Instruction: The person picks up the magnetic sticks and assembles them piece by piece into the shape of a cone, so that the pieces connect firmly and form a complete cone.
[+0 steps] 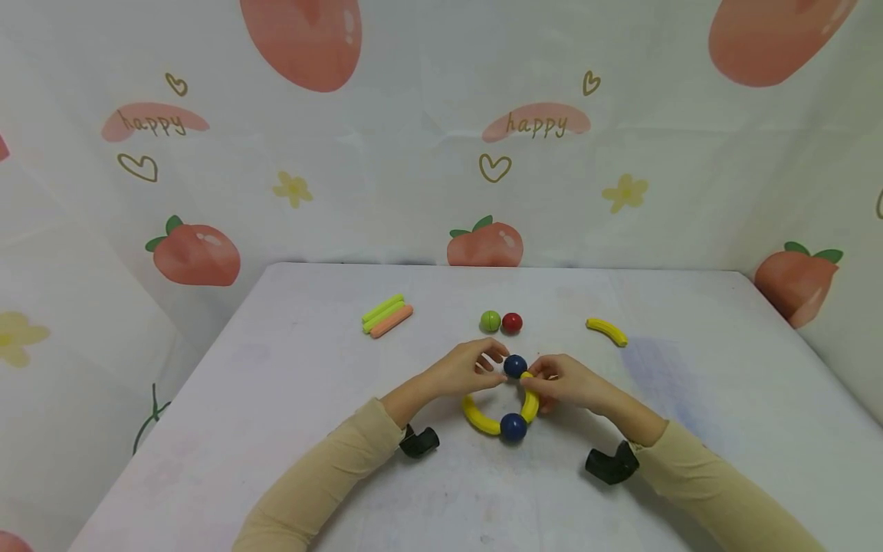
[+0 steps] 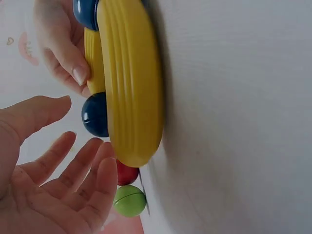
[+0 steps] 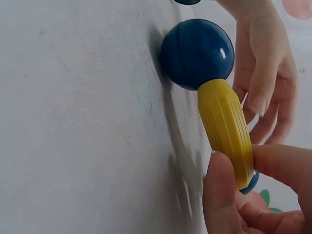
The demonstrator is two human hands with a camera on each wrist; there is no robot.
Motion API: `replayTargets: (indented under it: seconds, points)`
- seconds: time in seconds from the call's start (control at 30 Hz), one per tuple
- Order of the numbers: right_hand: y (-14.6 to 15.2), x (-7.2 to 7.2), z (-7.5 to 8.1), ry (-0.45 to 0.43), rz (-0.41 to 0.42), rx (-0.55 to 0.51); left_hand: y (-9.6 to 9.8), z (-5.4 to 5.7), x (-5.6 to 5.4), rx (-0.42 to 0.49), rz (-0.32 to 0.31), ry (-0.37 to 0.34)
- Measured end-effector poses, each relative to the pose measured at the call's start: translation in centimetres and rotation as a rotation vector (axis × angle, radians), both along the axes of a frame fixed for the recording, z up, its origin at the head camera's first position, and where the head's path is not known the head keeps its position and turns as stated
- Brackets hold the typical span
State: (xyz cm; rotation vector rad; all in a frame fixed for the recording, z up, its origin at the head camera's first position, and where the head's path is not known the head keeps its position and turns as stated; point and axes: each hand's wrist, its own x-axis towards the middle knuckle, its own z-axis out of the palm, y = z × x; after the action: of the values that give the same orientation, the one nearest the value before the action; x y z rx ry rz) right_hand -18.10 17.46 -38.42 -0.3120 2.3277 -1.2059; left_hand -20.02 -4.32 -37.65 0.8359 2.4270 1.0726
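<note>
In the head view, the right hand [image 1: 569, 383] pinches a yellow curved piece [image 1: 530, 405] above the table [image 1: 483, 491], between the far blue ball [image 1: 515, 366] and the near blue ball [image 1: 513, 428]. A second yellow piece [image 1: 480, 418] touches the latter. In the left wrist view, the left hand [image 2: 58, 170] is relaxed, grasping nothing, near the balls. In the right wrist view, thumb and finger pinch the curved piece, whose opposite end touches a blue ball.

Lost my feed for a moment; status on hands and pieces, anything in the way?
Right hand pinching right yellow curve. Left hand open beside far blue ball. Left yellow curve not joined to far blue ball. No obstruction visible.
</note>
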Motion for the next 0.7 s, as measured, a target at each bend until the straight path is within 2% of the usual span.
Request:
replayTargets:
  seconds: [0.17,0.33,0.4,0.5,0.7]
  points:
    - [0.3,0.0,0.0,0.028,-0.03,0.022,-0.8,0.1,0.6,-0.017,0.017,0.042]
    - [0.6,0.0,-0.2,0.015,-0.063,0.008,-2.0,-0.1,1.2,-0.03,0.077,0.096]
    - [0.7,0.0,-0.2,0.007,-0.074,0.007,-2.4,-0.1,1.5,-0.034,0.09,0.095]
    - [0.8,0.1,-0.1,-0.01,-0.09,0.011,-2.6,-0.1,2.0,-0.042,0.069,0.062]
    - [0.8,0.2,0.1,-0.023,-0.094,0.021,-1.8,-0.3,3.0,-0.031,-0.043,-0.021]
